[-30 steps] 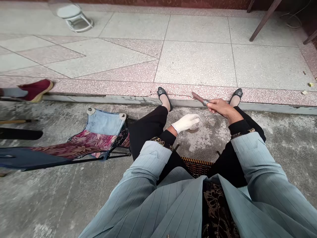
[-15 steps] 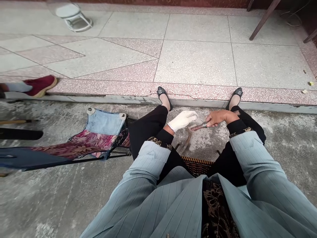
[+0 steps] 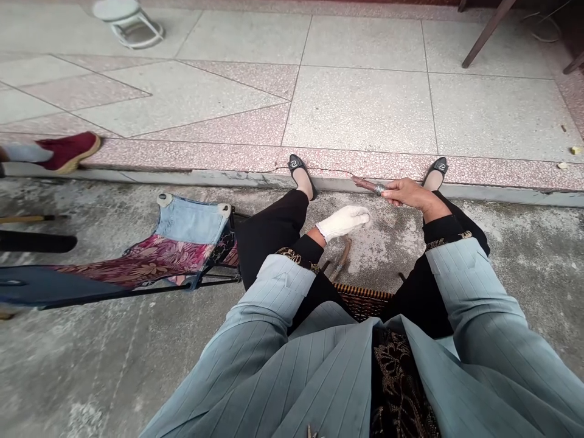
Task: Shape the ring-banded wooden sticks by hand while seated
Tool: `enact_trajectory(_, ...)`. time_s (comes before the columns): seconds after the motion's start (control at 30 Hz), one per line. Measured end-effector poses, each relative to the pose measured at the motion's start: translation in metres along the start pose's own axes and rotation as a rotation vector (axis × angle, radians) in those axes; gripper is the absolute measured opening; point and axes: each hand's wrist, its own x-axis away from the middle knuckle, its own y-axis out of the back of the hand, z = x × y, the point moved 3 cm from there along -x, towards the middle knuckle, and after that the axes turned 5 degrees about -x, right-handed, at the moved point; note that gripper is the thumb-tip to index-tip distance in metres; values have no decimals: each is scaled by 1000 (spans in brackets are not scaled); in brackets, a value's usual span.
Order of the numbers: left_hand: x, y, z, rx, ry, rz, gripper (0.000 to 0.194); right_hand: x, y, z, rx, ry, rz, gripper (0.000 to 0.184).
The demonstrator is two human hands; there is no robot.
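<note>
My left hand (image 3: 343,222) wears a white knit glove. Its fingers are closed with the tips together, and whatever they may grip is hidden. In my bare right hand (image 3: 405,193) is a short brown stick (image 3: 364,183) with silvery wire (image 3: 379,190) wound around it near my fingers. That stick points left and slightly up, beyond my gloved fingertips and apart from them. Below the glove a bent, pale brown branch (image 3: 341,260) shows between my knees; whether anything holds it I cannot tell.
A woven seat edge (image 3: 365,298) lies beneath me. To the left stands a folding chair (image 3: 191,222) with denim and floral cloth. Another person's red shoe (image 3: 70,149) rests on the tiled step (image 3: 365,109). A white stool (image 3: 132,24) is farther back.
The stick in my right hand swung down toward the glove, then back up to point left. The branch below the glove shifted and now shows more. The view tilted slightly.
</note>
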Motion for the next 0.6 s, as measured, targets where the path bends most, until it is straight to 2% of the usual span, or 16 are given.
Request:
enact_trajectory(0.17,-1,7,0,-265,-44,-40,37,-1,1,-4,234,-45,6,25)
enact_trajectory(0.23,-1,8,1,-372,-48,-58,34,-1,-1,-6,355,-91,60,23)
enact_trajectory(0.3,-1,8,2,-450,-45,-48,33,0,-9,-11,443,-180,217,22)
enact_trajectory(0.4,1,8,1,-471,-80,-12,29,6,-26,-13,413,-263,611,29)
enact_trajectory(0.47,1,9,0,-414,-105,-4,28,12,-35,-8,290,-218,815,36)
enact_trajectory(0.5,1,10,0,-354,-103,-11,28,15,-36,-3,218,-173,855,39)
enact_trajectory(0.53,1,11,1,-272,-88,-27,29,17,-36,2,147,-112,853,40)
enact_trajectory(0.6,0,12,3,-78,-31,-92,32,17,-29,11,14,11,692,41)
